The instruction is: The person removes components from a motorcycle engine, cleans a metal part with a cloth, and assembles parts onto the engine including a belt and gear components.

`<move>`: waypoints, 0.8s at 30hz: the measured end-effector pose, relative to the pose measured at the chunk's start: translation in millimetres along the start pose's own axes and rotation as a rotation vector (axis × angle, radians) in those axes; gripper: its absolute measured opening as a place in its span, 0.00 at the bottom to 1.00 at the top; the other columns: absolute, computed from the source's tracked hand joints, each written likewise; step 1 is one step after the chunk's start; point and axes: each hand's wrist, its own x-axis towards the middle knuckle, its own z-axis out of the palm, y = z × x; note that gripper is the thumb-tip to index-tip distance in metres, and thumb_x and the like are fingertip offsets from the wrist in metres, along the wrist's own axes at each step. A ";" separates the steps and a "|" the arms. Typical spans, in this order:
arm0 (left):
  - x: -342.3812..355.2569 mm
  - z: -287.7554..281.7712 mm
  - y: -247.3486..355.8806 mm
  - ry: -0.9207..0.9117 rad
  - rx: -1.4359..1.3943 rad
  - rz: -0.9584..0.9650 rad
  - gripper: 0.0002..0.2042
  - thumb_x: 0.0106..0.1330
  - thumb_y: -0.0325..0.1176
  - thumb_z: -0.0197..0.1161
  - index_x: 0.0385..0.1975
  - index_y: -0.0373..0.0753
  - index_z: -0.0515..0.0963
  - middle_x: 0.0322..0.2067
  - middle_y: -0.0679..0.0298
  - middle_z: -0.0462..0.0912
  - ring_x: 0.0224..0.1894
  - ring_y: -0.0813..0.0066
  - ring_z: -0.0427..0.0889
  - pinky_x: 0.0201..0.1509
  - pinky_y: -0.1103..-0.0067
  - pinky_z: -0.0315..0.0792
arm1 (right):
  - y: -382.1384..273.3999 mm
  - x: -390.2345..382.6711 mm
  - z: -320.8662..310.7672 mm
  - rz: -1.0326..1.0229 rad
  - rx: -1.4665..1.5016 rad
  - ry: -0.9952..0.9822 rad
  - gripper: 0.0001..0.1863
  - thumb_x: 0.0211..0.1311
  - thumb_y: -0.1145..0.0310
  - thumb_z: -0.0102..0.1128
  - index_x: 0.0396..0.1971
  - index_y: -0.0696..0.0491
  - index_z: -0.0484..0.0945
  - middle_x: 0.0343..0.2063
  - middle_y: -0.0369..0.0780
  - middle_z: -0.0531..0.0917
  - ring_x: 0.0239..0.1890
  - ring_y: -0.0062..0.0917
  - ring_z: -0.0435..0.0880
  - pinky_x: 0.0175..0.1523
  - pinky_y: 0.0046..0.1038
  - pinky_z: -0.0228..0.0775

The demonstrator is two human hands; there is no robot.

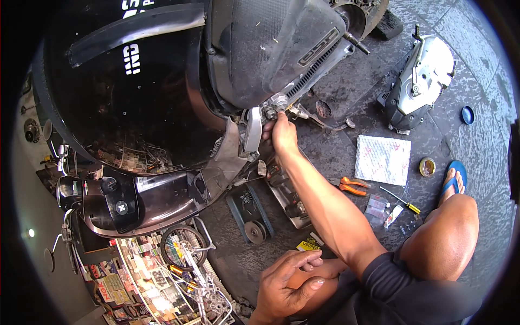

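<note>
My right hand (283, 135) reaches to the underside of the black scooter (146, 119). Its thumb presses on a small silvery metal fitting (278, 101) beside the ribbed edge of the dark plastic engine-side cover (260, 49). The other fingers curl behind it and are partly hidden. Close to that hand stands a grey metal bracket (253, 130), and a short hose with a metal end (319, 119) runs off to the right. My left hand (287, 284) rests low in front of me, near my leg, fingers loosely bent, thumb apart, holding nothing.
On the dark floor lie orange-handled pliers (353, 186), a yellow-handled screwdriver (401, 200), a white cloth (382, 160), small plastic packets (376, 208), an open round tin (427, 167) and a blue lid (467, 115). A silver engine cover (425, 76) lies farther back. A blue tray (249, 214) holds small parts.
</note>
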 end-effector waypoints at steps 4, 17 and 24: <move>1.9 -3.5 -2.6 -0.073 -0.012 0.045 0.21 0.59 0.32 0.72 0.51 0.31 0.78 0.38 0.56 0.84 0.37 0.71 0.83 0.44 0.77 0.77 | 20.5 -27.8 -3.8 -0.764 -0.433 0.250 0.21 0.62 0.66 0.49 0.54 0.57 0.71 0.39 0.54 0.79 0.45 0.49 0.80 0.52 0.45 0.70; 0.5 -2.0 -2.3 -0.062 -0.021 0.058 0.21 0.58 0.31 0.72 0.51 0.31 0.78 0.38 0.56 0.84 0.37 0.71 0.82 0.44 0.77 0.77 | 27.5 -35.5 -5.9 -0.789 -0.583 0.219 0.24 0.57 0.65 0.55 0.54 0.55 0.76 0.44 0.51 0.76 0.50 0.47 0.75 0.54 0.47 0.66; 1.0 -2.9 -3.8 -0.064 -0.022 0.072 0.21 0.59 0.32 0.72 0.51 0.31 0.78 0.37 0.56 0.84 0.37 0.72 0.82 0.44 0.78 0.77 | 36.5 -26.5 -5.1 -0.742 -0.629 0.225 0.22 0.61 0.62 0.58 0.54 0.55 0.72 0.43 0.52 0.78 0.48 0.48 0.77 0.53 0.46 0.68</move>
